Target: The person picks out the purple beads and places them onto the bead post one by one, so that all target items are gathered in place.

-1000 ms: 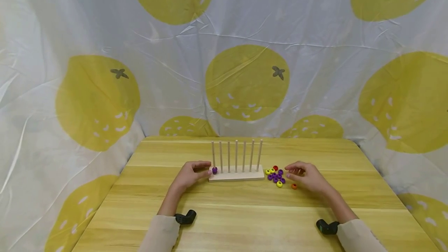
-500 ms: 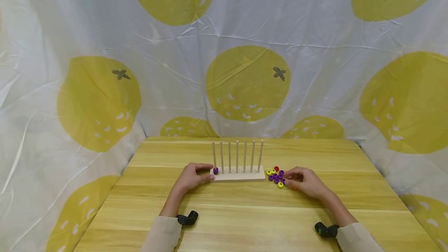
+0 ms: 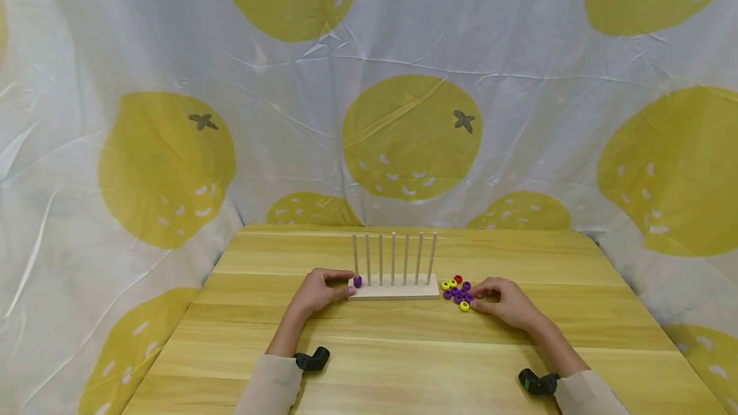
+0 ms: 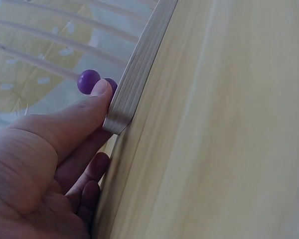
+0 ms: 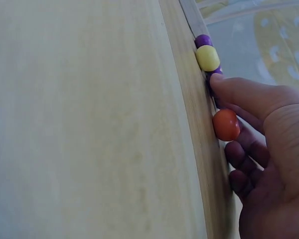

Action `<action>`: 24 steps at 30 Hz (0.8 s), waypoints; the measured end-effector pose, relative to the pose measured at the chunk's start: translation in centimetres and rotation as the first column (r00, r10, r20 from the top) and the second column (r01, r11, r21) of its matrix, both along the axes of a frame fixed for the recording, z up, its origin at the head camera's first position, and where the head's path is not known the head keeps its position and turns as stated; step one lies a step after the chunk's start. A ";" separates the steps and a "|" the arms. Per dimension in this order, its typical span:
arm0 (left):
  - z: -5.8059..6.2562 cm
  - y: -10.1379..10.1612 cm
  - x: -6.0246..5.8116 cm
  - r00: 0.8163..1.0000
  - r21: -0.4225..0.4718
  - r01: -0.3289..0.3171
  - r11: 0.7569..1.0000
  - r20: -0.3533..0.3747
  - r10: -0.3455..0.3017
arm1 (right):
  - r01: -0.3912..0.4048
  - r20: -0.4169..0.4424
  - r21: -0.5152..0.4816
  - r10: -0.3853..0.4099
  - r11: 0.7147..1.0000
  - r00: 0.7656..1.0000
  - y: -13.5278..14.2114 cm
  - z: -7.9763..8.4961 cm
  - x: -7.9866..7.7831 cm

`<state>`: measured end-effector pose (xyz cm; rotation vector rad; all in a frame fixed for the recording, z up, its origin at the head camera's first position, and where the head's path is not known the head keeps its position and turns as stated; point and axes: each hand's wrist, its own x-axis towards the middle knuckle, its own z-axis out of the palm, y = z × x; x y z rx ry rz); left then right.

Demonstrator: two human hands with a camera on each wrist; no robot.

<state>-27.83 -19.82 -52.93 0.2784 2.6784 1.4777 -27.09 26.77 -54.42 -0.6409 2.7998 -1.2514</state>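
Observation:
A pale wooden peg stand [image 3: 398, 292] with several upright pegs stands on the table. My left hand [image 3: 316, 293] grips the left end of its base between thumb and forefinger. Two purple beads [image 4: 88, 81] are stacked on the leftmost peg; my left thumb partly hides the lower one. Right of the stand lies a cluster of loose beads, purple, yellow and red. At its right edge my right hand [image 3: 508, 303] pinches a purple bead [image 3: 469, 298] between thumb and forefinger. An orange bead [image 5: 225, 124] lies under that hand, beside the curled fingers, hidden in the head view.
Near the cluster's front sits a yellow bead [image 3: 464, 306], with two more yellow ones and a red bead [image 3: 458, 279] towards its back. The wooden table [image 3: 403, 364] ends at a fruit-print curtain [image 3: 519, 146]. Each wrist wears a black camera [image 3: 313, 358].
The left hand has closed in on the stand's left end and now holds it. My right hand has moved left and down onto a purple bead, covering the orange one in the head view.

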 end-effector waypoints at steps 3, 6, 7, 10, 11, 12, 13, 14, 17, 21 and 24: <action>0.0 0.1 0.1 1.000 -0.002 0.001 1.000 -0.001 -0.001 | 0.002 0.008 -0.009 -0.002 1.000 1.000 0.1 -0.1 0.0; 0.0 0.1 0.2 1.000 -0.002 0.000 1.000 0.000 0.000 | 0.006 0.032 -0.020 -0.005 1.000 0.999 0.4 0.0 0.0; 0.0 0.1 0.2 1.000 -0.003 -0.001 1.000 -0.001 0.001 | 0.009 0.043 -0.025 -0.008 1.000 0.999 0.4 0.1 0.0; 0.0 0.0 0.2 1.000 -0.009 -0.005 1.000 -0.005 0.005 | 0.021 0.075 -0.033 -0.018 0.999 0.997 0.6 0.6 0.0; 0.0 0.0 0.2 1.000 -0.012 -0.007 1.000 -0.006 0.007 | 0.030 0.086 -0.038 -0.027 0.999 0.996 0.6 0.8 0.0; 0.0 -0.1 0.2 1.000 -0.012 -0.009 1.000 -0.007 0.009 | 0.037 0.094 -0.039 -0.033 0.999 0.995 0.6 1.1 0.1; 0.0 -0.1 0.2 1.000 -0.011 -0.010 1.000 -0.005 0.009 | 0.046 0.100 -0.043 -0.041 0.998 0.994 0.6 1.3 0.1; 0.0 -0.1 0.2 1.000 -0.011 -0.010 1.000 -0.003 0.010 | 0.043 0.092 -0.040 -0.039 0.998 0.995 0.7 1.5 0.2; 0.0 -0.1 0.3 1.000 -0.009 -0.012 1.000 0.004 0.012 | 0.045 0.046 -0.033 -0.044 0.998 0.998 0.6 2.2 0.2; 0.0 0.0 0.3 1.000 -0.006 -0.014 1.000 0.007 0.014 | 0.020 -0.046 -0.026 -0.021 0.999 0.999 0.5 3.5 -0.1; 0.0 0.0 0.2 1.000 -0.002 -0.011 1.000 0.005 0.011 | 0.013 -0.067 -0.039 -0.016 0.999 0.998 0.3 4.8 -0.5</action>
